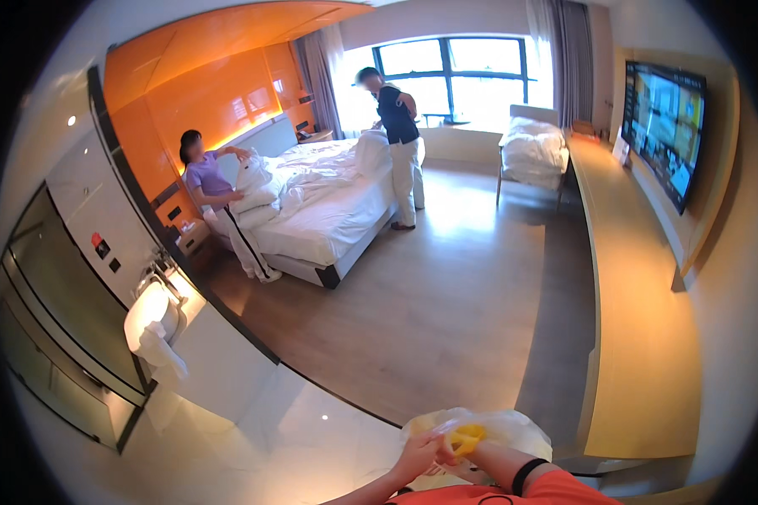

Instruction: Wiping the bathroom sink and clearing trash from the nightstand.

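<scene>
A translucent plastic bag (pixel 511 424) lies before me at the bottom of the head view, bunched around my hands. My left hand (pixel 424 451) comes in from the lower left, its fingers curled at the bag's near edge. Beside its fingertips is a bright yellow item (pixel 466 439), perhaps a glove or cloth, at the end of my right forearm. The yellow item and the bag mostly hide my right hand, so its fingers and grip cannot be made out. A black band circles my right arm near the orange-red sleeve.
Two people stand beside a bed (pixel 316 233) with white bedding; one handles a pillow (pixel 256 183). A long wooden counter (pixel 638 353) runs along the right under a television (pixel 663 132). A lit washbasin (pixel 140 320) with white cloth stands left. A chair (pixel 534 113) holds folded bedding.
</scene>
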{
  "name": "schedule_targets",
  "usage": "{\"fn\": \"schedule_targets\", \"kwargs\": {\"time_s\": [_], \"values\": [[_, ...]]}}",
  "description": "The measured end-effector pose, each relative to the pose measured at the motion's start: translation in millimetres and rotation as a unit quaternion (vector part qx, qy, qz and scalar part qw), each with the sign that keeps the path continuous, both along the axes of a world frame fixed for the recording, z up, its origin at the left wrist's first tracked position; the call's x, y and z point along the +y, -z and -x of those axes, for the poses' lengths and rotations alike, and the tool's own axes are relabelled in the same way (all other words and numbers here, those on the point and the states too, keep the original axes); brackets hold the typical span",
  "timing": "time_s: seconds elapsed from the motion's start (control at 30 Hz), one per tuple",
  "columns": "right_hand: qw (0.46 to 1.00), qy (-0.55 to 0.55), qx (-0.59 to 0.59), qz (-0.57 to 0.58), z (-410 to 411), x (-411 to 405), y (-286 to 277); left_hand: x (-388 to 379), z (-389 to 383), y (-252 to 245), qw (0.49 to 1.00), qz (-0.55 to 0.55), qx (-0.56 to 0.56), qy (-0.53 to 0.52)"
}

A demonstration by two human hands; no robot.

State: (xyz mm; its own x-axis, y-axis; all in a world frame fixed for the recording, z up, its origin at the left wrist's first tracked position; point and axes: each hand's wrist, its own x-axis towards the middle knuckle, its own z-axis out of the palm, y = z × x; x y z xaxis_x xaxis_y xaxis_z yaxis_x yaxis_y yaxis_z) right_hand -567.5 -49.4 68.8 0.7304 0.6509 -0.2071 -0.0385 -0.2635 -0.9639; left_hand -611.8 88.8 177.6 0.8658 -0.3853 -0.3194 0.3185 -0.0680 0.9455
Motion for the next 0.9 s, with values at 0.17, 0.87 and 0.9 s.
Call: {"fn": "schedule_targets", "kwargs": {"time_s": [0.17, 0.87, 0.9], "values": [[0.984, 0.047, -0.125, 0.120, 35, 71, 10, 84, 20, 23, 0.989, 0.021, -0.106, -0.099], [0.862, -0.237, -0.379, 0.239, -5, 371, -47, 295, 122, 17, 0.937, -0.139, -0.120, -0.296], [0.862, -0.241, -0.378, 0.235, -9, 384, -40, 300, 122, 19, 0.936, -0.143, -0.117, -0.300]]}}
